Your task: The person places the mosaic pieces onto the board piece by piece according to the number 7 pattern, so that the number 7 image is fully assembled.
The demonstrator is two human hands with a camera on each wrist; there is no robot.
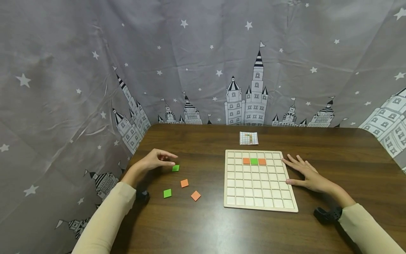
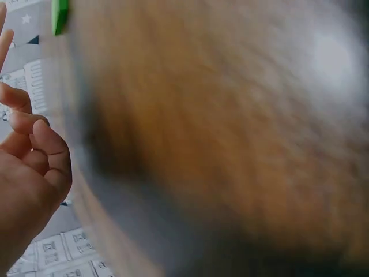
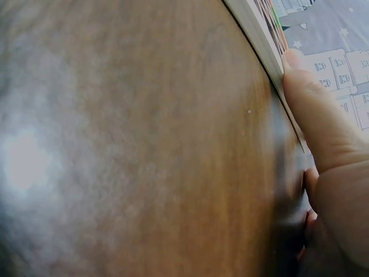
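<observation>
My left hand (image 1: pixel 156 159) hovers by a green square tile (image 1: pixel 176 168) on the table, its thumb and index finger parted just above it. In the left wrist view some fingers of the left hand (image 2: pixel 29 167) bend toward the palm, and a green tile (image 2: pixel 59 16) shows at the top. On the right, my right hand (image 1: pixel 309 176) rests spread beside the wooden grid board (image 1: pixel 229 204), thumb and a fingertip at its right edge. The right wrist view shows the thumb (image 3: pixel 314 107) against the board's side. One green tile (image 1: pixel 254 161) sits between two orange tiles (image 1: pixel 246 161) in the grid.
Another green tile (image 1: pixel 167 193) and two loose orange tiles (image 1: pixel 184 183) lie on the brown table (image 1: pixel 203 225) left of the board. Behind the board is a small printed pattern card (image 1: pixel 248 138). A grey castle-print curtain (image 1: pixel 190 53) hangs at the back and left.
</observation>
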